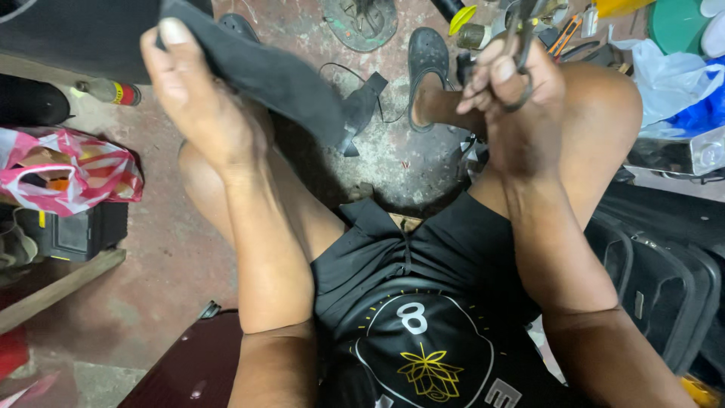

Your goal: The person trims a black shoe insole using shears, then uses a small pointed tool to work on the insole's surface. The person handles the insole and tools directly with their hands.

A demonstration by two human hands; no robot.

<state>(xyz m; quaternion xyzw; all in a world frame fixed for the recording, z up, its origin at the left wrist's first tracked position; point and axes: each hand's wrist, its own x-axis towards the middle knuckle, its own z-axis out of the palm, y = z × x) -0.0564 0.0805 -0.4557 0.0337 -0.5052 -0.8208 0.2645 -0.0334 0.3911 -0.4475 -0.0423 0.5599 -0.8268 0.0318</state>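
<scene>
My left hand (198, 94) grips a long strip of dark grey rubbery material (279, 79) that slants down to the right, with a thin thread trailing from its lower end. Raised over my right knee, my right hand (513, 98) has its fingers through the loops of metal scissors (522, 41); the blades point up and away. I am sitting, and my knees, black shorts and black printed shirt fill the middle. The scissors are apart from the strip.
A foot in a dark clog (427, 60) rests on the stained concrete floor, with a sandal (361, 21) beyond it. On the left lie a pink striped bag (72, 174), a small bottle (112, 92) and a black case (75, 234). Tools, plastic bags and a dark suitcase (664, 264) crowd the right.
</scene>
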